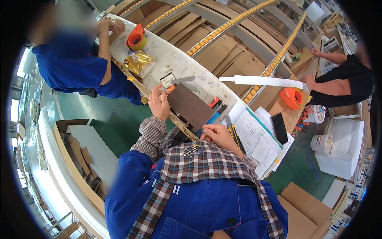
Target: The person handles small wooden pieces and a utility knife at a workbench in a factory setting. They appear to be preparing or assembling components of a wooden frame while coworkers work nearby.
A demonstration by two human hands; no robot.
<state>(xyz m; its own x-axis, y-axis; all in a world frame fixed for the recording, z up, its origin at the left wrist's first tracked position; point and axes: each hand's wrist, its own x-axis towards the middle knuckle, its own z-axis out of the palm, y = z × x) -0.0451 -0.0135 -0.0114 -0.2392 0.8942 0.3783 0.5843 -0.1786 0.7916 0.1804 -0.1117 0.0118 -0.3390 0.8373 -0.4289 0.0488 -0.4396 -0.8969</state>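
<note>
A flat, dark brown rectangular board [191,104] lies tilted over the near edge of the white worktable, between my hands. At its far left corner my left hand [160,104] is closed on the edge, fingertips beside a small orange patch. My right hand [219,137] has its fingers curled together at the board's near right corner; the fingertips are partly hidden. Just beyond the board lie grey blade-like pieces [184,80] and a small printed card [167,81]. To its right are a blue-handled tool [217,114] and a red and black tool [215,102].
A clipboard with gridded sheets [252,131] and a black phone [279,128] lie at right. Orange tape dispensers [291,98] [136,38] and a gold packet [139,63] are on the tables. Co-workers stand left and right. Roller rails [227,28] run beyond, over cardboard.
</note>
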